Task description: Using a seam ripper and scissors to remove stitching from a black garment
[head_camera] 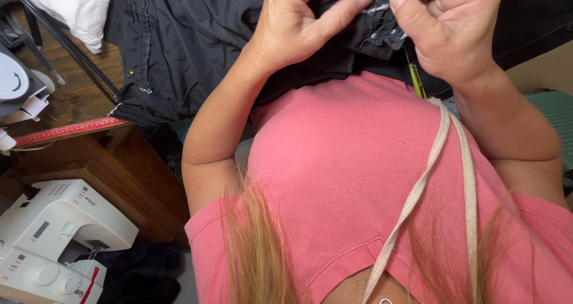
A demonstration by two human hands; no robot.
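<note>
Mid seam-work I judge: my left hand (298, 23) and right hand (444, 26) both pinch black woven fabric (197, 35); next needs steady grip.

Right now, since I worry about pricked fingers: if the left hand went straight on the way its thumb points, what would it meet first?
The left hand would first meet the bunched black fabric it pinches, then probably the thumb of the right hand close behind; depth is unclear.

Small grey screen (40, 230) on the white sewing machine (54, 244), lower left
</note>
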